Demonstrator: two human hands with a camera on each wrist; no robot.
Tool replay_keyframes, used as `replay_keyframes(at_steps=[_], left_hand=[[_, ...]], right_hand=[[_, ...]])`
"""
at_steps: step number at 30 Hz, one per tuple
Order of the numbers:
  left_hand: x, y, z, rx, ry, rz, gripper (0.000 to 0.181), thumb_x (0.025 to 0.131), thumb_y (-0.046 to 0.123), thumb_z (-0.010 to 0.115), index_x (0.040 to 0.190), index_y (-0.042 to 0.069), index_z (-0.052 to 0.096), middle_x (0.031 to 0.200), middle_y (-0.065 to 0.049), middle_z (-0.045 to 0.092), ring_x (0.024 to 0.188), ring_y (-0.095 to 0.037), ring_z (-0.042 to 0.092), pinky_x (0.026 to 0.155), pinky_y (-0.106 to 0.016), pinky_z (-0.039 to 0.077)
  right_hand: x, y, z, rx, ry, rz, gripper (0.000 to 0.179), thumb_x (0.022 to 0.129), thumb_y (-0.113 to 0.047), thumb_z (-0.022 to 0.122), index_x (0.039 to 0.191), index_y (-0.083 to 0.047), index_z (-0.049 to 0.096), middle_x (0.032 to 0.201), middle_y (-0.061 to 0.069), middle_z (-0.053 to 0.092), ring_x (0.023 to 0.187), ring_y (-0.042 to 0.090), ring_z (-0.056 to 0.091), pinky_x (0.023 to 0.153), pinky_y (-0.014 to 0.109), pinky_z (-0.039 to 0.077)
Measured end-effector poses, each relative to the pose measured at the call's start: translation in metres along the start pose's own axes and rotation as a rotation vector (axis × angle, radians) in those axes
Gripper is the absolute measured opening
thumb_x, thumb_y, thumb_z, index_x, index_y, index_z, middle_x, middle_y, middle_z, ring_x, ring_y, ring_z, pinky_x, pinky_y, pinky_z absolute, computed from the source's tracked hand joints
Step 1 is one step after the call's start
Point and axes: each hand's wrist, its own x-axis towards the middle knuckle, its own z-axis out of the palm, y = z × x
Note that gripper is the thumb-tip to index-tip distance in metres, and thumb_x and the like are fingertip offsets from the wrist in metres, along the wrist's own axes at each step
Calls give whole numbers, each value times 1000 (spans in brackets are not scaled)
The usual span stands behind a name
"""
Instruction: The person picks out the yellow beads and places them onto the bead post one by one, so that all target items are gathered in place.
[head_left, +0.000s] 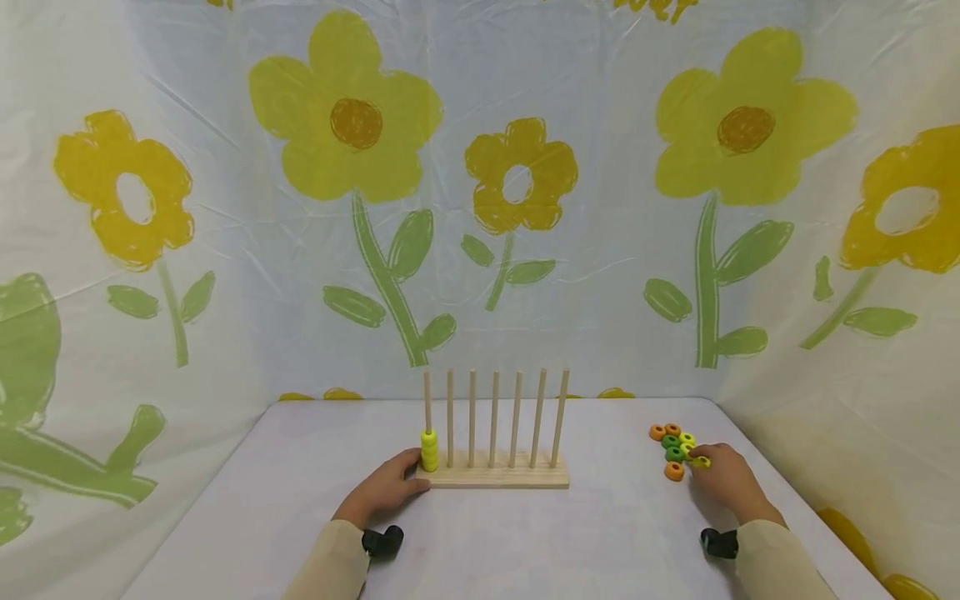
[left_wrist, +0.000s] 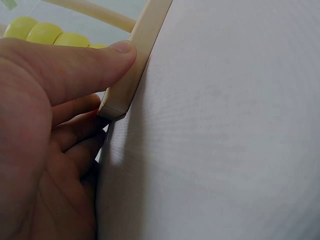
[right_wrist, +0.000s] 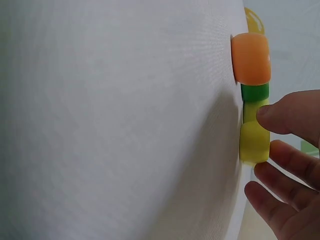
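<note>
A wooden peg rack [head_left: 495,475] with several upright rods stands on the table. Yellow beads [head_left: 429,452] are stacked on its leftmost rod. My left hand [head_left: 386,486] grips the left end of the base, thumb [left_wrist: 107,62] along the front edge and fingers around the end. Over on the right, my right hand [head_left: 726,479] pinches a yellow bead [right_wrist: 255,142] between thumb and fingers, close to the table. That bead sits at the near right side of a loose group with orange beads [head_left: 673,472], green beads [head_left: 672,454] and other yellow beads [head_left: 687,438].
The pale table [head_left: 495,542] ends at a hanging sheet with printed flowers [head_left: 517,175] behind and at both sides. Black wrist straps [head_left: 384,542] sit on both forearms. White table surface lies between the rack and the loose beads.
</note>
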Motion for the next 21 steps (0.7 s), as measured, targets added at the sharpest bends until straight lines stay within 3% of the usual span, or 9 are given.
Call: replay_keyframes(at_steps=[10, 21], left_hand=[[-3, 2, -1, -5, -1, -11, 66, 89, 33, 69, 144, 5, 44, 149, -17, 43, 140, -42, 35, 114, -61, 28], [0, -2, 1, 4, 3, -6, 67, 88, 35, 69, 144, 7, 45, 149, -17, 43, 140, -41, 36, 114, -61, 29]], right_hand=[[1, 5, 2, -15, -3, -12, 32, 84, -1, 55, 113, 7, 64, 115, 37, 53, 110, 56, 48, 99, 68, 38], [0, 3, 0, -5, -3, -1, 29, 85, -2, 55, 112, 6, 64, 124, 37, 54, 115, 56, 47, 98, 68, 39]])
